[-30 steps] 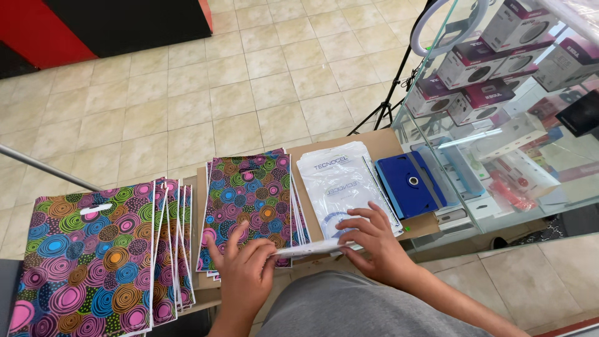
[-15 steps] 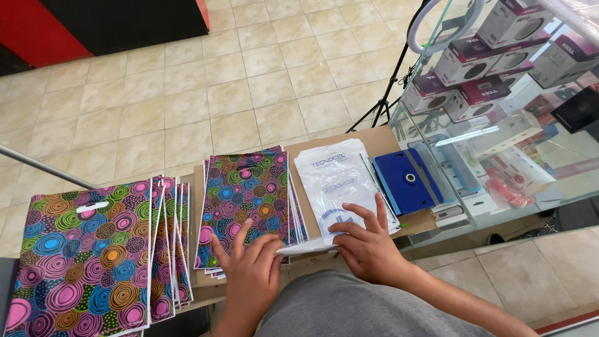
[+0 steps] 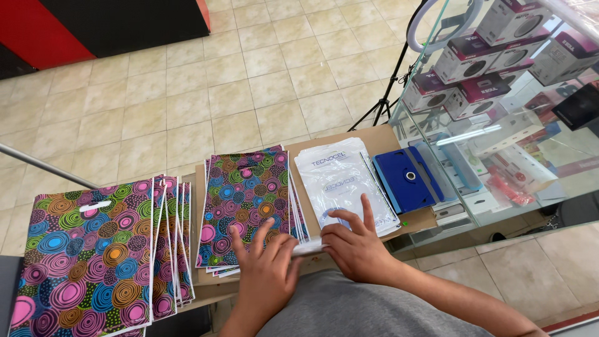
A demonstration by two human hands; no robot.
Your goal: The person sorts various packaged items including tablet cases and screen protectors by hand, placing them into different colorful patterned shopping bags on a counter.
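Observation:
My left hand (image 3: 265,268) lies flat on the near edge of a stack of colourful swirl-patterned bags (image 3: 246,200), fingers spread. My right hand (image 3: 355,246) rests on the near end of a stack of white plastic bags (image 3: 340,178), with fingers spread and pressing down. Between the two hands a white bag edge (image 3: 309,248) shows; which hand grips it I cannot tell. Both stacks lie on a brown cardboard surface (image 3: 380,140).
A second, larger stack of swirl-patterned bags (image 3: 93,249) lies at the left. A blue tablet case (image 3: 405,178) sits right of the white bags. A glass display case (image 3: 518,125) with boxed goods stands at the right. A ring-light tripod (image 3: 390,93) stands on the tiled floor.
Both hands have slid a little toward each other along the near edges of the stacks; the white strip between them shows shorter. The stacks have not moved.

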